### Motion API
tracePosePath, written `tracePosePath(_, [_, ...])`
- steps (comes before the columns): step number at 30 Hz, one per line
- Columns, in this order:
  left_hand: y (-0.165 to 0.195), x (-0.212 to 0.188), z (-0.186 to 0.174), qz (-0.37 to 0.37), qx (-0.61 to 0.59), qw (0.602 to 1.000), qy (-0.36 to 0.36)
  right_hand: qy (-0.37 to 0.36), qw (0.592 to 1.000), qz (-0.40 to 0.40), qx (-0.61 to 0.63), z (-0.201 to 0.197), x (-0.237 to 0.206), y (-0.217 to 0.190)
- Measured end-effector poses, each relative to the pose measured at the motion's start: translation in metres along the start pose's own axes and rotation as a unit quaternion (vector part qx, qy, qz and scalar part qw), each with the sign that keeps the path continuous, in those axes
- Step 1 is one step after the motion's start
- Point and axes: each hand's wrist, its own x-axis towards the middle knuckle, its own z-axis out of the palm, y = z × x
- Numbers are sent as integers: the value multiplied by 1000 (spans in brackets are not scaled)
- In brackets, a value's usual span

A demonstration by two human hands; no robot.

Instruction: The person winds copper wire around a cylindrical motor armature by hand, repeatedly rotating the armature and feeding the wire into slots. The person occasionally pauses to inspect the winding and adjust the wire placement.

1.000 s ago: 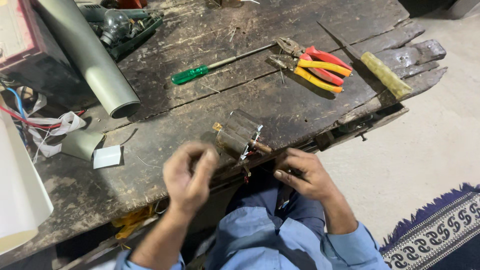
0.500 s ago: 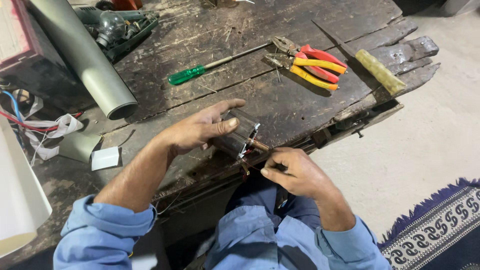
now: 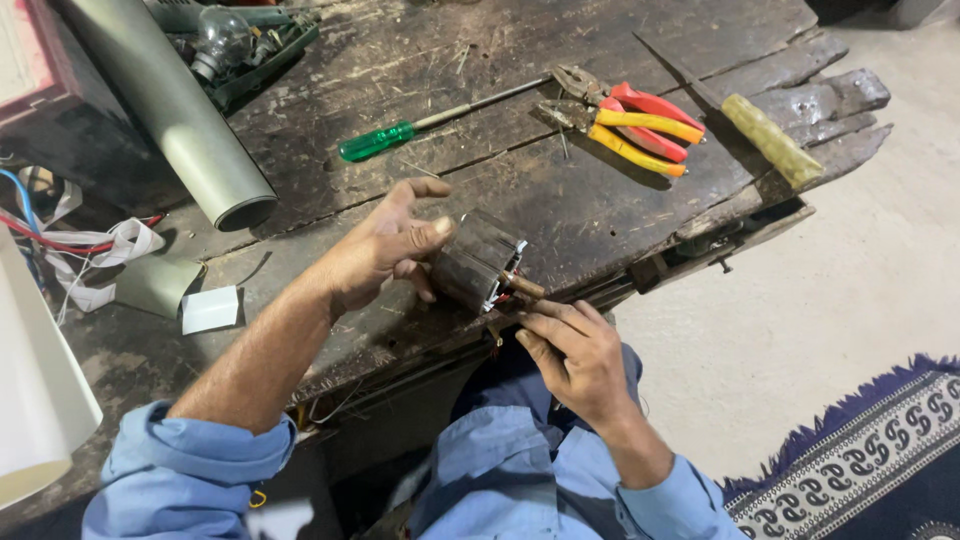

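A dark cylindrical motor armature with a short shaft lies at the near edge of a worn wooden workbench. My left hand rests against the armature's left side, thumb on its top and fingers spread. My right hand grips the shaft end just below the bench edge. Both my sleeves are light blue.
A green-handled screwdriver, two pairs of pliers with red and yellow grips and a yellow-handled tool lie farther back. A grey tube slants at the left, beside tangled wires and paper scraps. A patterned rug lies right.
My left hand rose from below the bench edge onto the armature and now braces its side. The armature has turned, showing its dark barrel. My right hand stays at the shaft.
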Motion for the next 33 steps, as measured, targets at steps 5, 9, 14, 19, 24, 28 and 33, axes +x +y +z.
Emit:
tracePosePath(5, [-13, -1, 2, 10, -86, 992, 91, 99, 991, -40, -76, 24, -8, -5])
tracePosePath(9, [-24, -3, 3, 14, -118, 983, 142, 122, 989, -1, -86, 36, -5, -4])
tracePosePath(14, [-33, -5, 0, 16, -157, 980, 120, 119, 987, 23, -103, 33, 3, -5])
tracePosePath(19, [-37, -1, 0, 15, -142, 981, 128, 110, 981, -6, -159, 29, 4, -12])
tracePosePath(24, [-42, 4, -4, 44, -99, 983, 145, 151, 973, -39, -168, 33, 4, -13])
tracePosePath(28, [-44, 8, -10, 47, -91, 987, 123, 132, 978, 13, -160, 29, 8, -14])
tracePosePath(33, [-44, 11, -16, 44, -11, 991, 123, 65, 992, 49, -99, 14, 25, -11])
